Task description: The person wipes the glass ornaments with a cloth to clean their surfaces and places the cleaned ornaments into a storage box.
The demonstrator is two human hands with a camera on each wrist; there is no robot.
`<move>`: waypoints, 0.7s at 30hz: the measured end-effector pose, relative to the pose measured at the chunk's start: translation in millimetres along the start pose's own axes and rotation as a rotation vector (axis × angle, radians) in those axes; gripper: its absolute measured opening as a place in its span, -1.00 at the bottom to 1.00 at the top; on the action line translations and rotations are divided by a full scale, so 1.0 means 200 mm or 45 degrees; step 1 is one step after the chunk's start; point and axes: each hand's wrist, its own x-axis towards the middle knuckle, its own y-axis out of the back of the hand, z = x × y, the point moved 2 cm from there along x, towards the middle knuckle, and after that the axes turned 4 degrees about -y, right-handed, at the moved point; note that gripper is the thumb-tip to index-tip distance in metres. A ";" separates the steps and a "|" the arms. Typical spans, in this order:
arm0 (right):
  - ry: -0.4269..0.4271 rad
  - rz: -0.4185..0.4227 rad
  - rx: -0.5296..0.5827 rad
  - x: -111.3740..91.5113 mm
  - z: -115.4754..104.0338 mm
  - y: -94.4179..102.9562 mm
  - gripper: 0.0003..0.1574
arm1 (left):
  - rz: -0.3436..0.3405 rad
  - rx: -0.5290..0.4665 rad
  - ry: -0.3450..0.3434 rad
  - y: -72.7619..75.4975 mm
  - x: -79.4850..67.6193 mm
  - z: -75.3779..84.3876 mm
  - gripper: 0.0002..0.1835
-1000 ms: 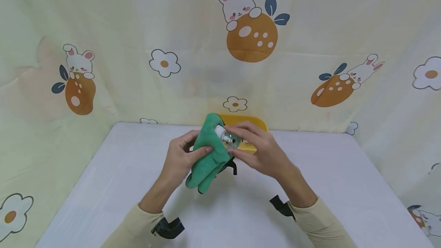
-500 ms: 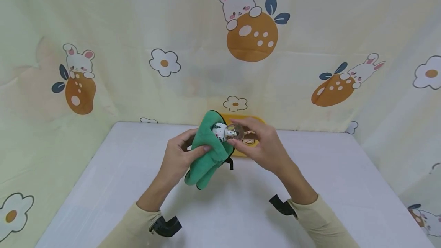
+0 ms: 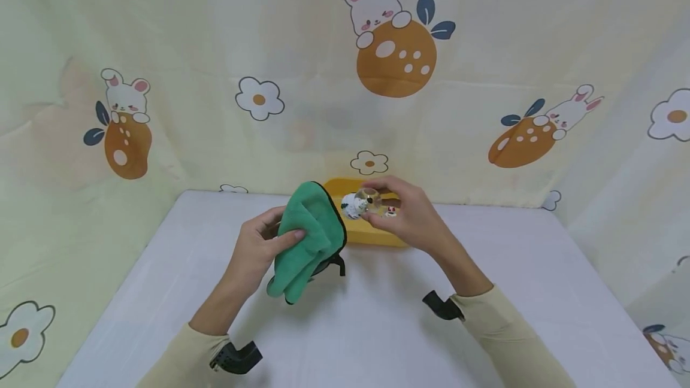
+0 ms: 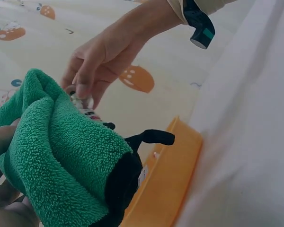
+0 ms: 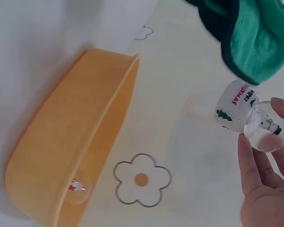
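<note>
A green cloth [image 3: 309, 226] with black edging hangs folded from my left hand [image 3: 259, 247], which pinches it between thumb and fingers. My right hand [image 3: 412, 214] holds a small snow globe [image 5: 267, 125] by its clear dome, thumb on one side and fingers on the other. The globe's white base [image 5: 235, 106] bears red lettering and a green tree, and it points left toward the cloth. In the head view a gap separates the globe from the cloth. A small snowman figure shows inside the dome. In the left wrist view the cloth partly covers the globe.
A yellow bin [image 3: 372, 235] stands on the white table [image 3: 345, 328] behind the hands, near the patterned curtain [image 3: 302, 136]. Inside the bin lies a clear round thing with a small red and white figure [image 5: 77, 185].
My left hand has moved left with the cloth, away from the snow globe. The globe was against the cloth before; its base now shows whole, and the right hand still grips it.
</note>
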 end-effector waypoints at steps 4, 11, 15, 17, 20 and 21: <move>-0.032 -0.037 -0.027 0.04 0.06 -0.02 -0.42 | 0.007 -0.013 0.030 0.05 -0.02 -0.02 -0.49; -0.101 -0.087 -0.024 0.11 0.19 -0.06 -0.42 | 0.025 0.036 0.042 0.14 -0.04 -0.04 -0.48; -0.166 -0.089 -0.036 0.14 0.25 -0.07 -0.41 | 0.031 0.067 0.047 0.19 -0.05 -0.05 -0.48; -0.205 -0.086 -0.054 0.15 0.29 -0.08 -0.41 | 0.036 0.071 0.056 0.21 -0.06 -0.06 -0.48; -0.255 -0.100 -0.099 0.17 0.34 -0.10 -0.41 | 0.042 0.082 0.067 0.24 -0.07 -0.06 -0.48; -0.269 -0.110 -0.115 0.18 0.36 -0.11 -0.40 | 0.044 0.088 0.070 0.25 -0.07 -0.07 -0.48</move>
